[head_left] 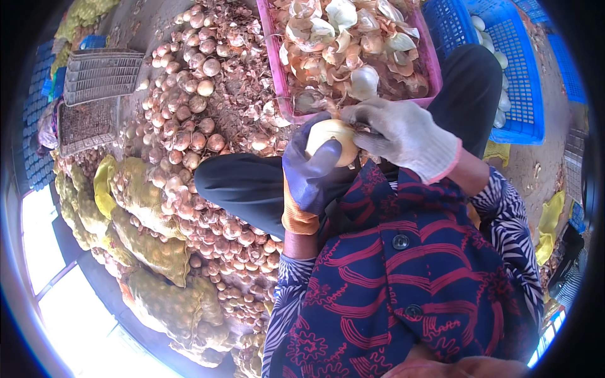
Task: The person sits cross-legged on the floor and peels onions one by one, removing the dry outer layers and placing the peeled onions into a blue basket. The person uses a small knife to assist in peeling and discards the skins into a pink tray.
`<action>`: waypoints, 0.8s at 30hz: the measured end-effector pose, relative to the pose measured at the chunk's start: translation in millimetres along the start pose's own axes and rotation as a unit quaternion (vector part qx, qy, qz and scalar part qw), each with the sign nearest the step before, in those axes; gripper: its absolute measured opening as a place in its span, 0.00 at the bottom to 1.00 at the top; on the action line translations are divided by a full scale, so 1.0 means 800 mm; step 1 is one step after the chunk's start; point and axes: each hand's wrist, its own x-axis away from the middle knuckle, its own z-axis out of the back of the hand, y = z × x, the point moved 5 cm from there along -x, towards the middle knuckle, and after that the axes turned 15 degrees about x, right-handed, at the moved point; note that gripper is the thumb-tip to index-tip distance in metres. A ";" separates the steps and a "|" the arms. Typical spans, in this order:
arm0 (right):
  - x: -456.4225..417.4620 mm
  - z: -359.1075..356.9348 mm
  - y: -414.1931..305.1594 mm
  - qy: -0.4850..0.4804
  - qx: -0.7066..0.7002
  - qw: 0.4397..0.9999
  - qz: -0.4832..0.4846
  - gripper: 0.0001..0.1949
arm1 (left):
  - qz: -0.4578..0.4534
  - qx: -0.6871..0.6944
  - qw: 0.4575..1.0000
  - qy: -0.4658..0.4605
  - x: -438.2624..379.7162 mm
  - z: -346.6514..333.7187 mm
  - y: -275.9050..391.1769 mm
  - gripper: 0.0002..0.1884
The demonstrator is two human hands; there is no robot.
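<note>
My left hand (312, 165), in a purple-coated glove with an orange cuff, holds a pale onion (334, 140), thumb across its near side. My right hand (401, 134), in a whitish knitted glove with a pink edge, has its fingertips at the onion's top right. Whether a tool sits between those fingers is hidden. Just beyond both hands stands a pink plastic crate (432, 71) filled with loose onion skins (331, 42); a white onion piece or skin (364, 82) lies near its close edge.
Unpeeled onions (189, 123) spread over the floor at left, beside filled yellow mesh sacks (160, 293). Blue plastic crates (524, 85) stand at right, one holding several peeled white onions (502, 101). Grey crates (101, 78) are at upper left. Yellow netting (550, 222) lies on the floor at right.
</note>
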 end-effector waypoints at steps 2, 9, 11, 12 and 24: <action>0.000 -0.031 0.007 0.034 0.040 0.999 0.002 0.12 | 0.008 -0.020 1.000 -0.010 0.000 0.000 0.003 0.28; -0.003 -0.020 0.008 0.010 -0.142 0.987 -0.077 0.08 | -0.007 0.107 0.994 -0.022 0.009 -0.004 0.003 0.37; 0.002 -0.033 0.011 -0.110 -0.300 0.920 -0.227 0.08 | -0.005 0.126 0.992 -0.019 0.015 -0.008 -0.001 0.38; 0.010 -0.049 0.018 -0.140 -0.462 0.833 -0.270 0.10 | -0.016 0.124 0.992 -0.020 0.015 -0.010 -0.005 0.40; 0.029 -0.062 0.006 -0.142 -0.625 0.699 -0.317 0.13 | 0.076 0.191 0.978 -0.048 0.019 0.000 -0.027 0.43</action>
